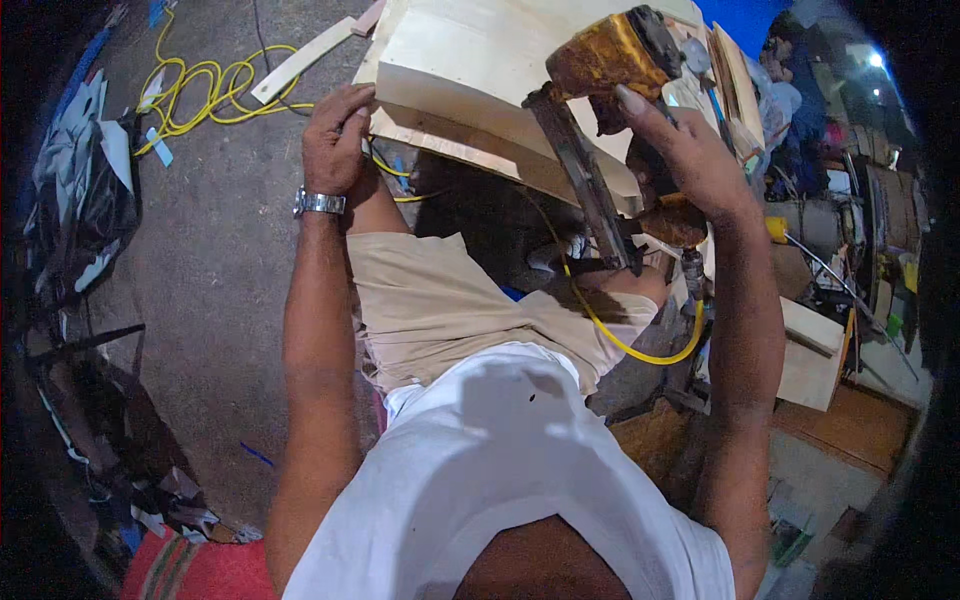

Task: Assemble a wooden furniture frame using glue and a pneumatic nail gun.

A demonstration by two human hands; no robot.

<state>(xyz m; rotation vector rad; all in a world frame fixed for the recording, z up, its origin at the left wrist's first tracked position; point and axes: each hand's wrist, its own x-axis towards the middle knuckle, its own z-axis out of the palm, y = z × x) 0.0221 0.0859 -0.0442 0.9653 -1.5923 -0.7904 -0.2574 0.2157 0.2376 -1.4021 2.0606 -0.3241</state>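
My right hand (695,160) is closed around the grip of a worn, yellow-brown pneumatic nail gun (612,58). The gun is tilted, its round head up and its dark magazine slanting down toward my right knee. A yellow air hose (640,354) joins the bottom of its handle. Ahead of me lies a pale wooden box-like piece (450,95) made of joined boards, partly hidden by the gun. My left hand (338,140) is closed on the piece's near left corner, thumb and fingers against the wood.
Coiled yellow hose (215,95) lies on the grey floor at far left, beside a loose wooden strip (305,60). Dark plastic bags (85,200) are piled at the left edge. Boards, tools and clutter crowd the right side, with a brown panel (850,425) lower down.
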